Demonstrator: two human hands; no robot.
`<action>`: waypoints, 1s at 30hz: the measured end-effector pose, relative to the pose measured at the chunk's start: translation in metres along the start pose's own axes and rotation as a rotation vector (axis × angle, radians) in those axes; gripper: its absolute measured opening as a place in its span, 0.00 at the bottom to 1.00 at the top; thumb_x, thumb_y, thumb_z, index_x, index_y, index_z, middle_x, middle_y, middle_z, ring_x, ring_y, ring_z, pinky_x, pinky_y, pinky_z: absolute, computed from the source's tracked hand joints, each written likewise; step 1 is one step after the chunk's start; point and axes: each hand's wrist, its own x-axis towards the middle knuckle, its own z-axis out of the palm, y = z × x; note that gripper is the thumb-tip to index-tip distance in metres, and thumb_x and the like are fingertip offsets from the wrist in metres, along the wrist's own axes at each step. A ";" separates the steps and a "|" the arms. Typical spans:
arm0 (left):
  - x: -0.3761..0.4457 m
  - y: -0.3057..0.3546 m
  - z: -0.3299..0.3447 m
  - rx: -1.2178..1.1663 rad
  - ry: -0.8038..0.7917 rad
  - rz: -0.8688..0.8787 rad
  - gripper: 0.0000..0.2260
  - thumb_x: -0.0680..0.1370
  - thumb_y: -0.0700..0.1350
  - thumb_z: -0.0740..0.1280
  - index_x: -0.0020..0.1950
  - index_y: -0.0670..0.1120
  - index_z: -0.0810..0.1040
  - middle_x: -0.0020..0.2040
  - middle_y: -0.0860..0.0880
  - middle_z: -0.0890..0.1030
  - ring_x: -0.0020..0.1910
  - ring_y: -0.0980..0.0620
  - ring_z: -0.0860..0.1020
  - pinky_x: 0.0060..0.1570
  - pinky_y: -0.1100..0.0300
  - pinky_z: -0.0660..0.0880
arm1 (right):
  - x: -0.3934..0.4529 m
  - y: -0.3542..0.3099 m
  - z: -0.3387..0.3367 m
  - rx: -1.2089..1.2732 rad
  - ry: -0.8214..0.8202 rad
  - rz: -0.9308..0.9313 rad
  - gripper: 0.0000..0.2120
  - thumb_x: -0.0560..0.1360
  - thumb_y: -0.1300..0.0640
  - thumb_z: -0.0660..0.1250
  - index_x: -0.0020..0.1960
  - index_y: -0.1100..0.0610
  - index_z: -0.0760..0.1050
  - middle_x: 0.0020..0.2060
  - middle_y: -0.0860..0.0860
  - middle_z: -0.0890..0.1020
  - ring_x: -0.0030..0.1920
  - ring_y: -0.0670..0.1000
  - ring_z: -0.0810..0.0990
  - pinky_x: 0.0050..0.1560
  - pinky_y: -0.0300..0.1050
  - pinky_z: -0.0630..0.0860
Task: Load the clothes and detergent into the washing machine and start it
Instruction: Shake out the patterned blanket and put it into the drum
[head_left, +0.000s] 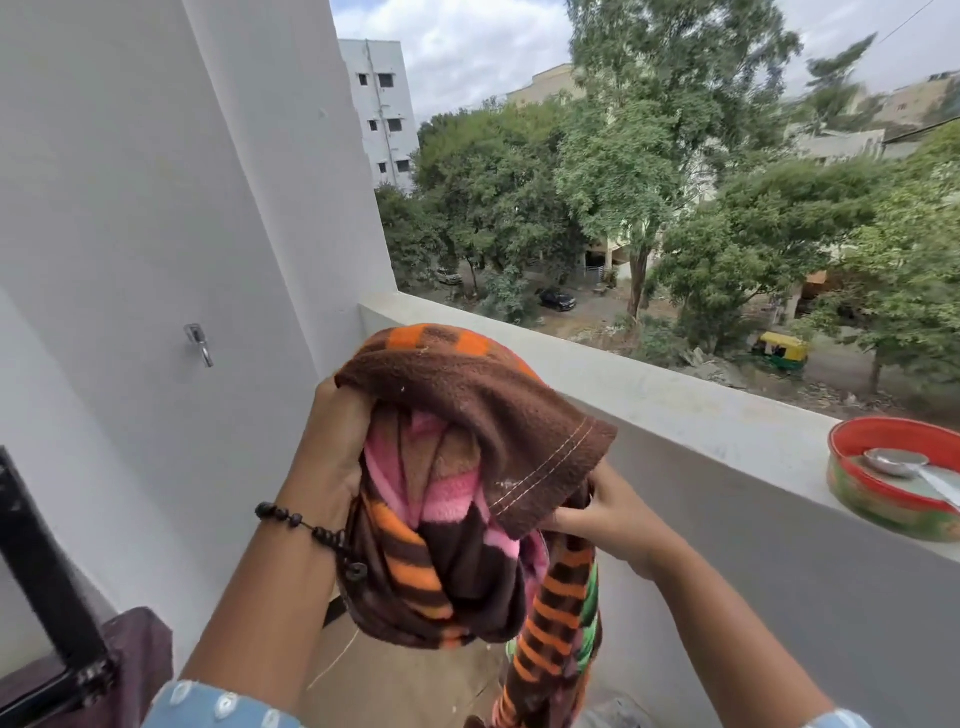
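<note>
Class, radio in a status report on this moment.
Both hands, left and right, grip blanket. Blanket bunched, held up. Washing machine out of view.

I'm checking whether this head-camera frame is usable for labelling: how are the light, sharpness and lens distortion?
Head view: soft overcast daylight, no hard shadows or glare; the fleece blanket and both hands, left hand and right hand, are sharp; the trees at top right smear with blur; wide-angle distortion tilts the parapet ledge and bows the white wall.
</note>
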 end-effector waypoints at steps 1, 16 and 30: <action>-0.003 0.001 -0.002 0.066 0.005 0.009 0.09 0.61 0.45 0.75 0.40 0.46 0.87 0.46 0.42 0.85 0.47 0.46 0.82 0.55 0.49 0.80 | 0.003 0.001 0.000 -0.012 0.022 -0.020 0.22 0.70 0.62 0.77 0.54 0.41 0.75 0.48 0.32 0.82 0.53 0.37 0.80 0.47 0.29 0.75; -0.044 0.013 0.002 1.009 -0.311 0.041 0.07 0.65 0.51 0.68 0.36 0.50 0.84 0.41 0.48 0.86 0.41 0.54 0.80 0.46 0.54 0.77 | 0.006 -0.052 -0.006 -0.019 -0.530 -0.152 0.65 0.56 0.40 0.81 0.76 0.32 0.37 0.77 0.37 0.54 0.75 0.34 0.56 0.72 0.36 0.61; -0.066 -0.002 0.004 0.650 -0.273 -0.074 0.29 0.68 0.46 0.73 0.69 0.49 0.71 0.59 0.50 0.82 0.56 0.58 0.80 0.54 0.65 0.76 | 0.000 0.001 0.021 0.431 -0.150 -0.014 0.18 0.62 0.67 0.70 0.52 0.60 0.81 0.48 0.55 0.85 0.50 0.53 0.83 0.55 0.52 0.79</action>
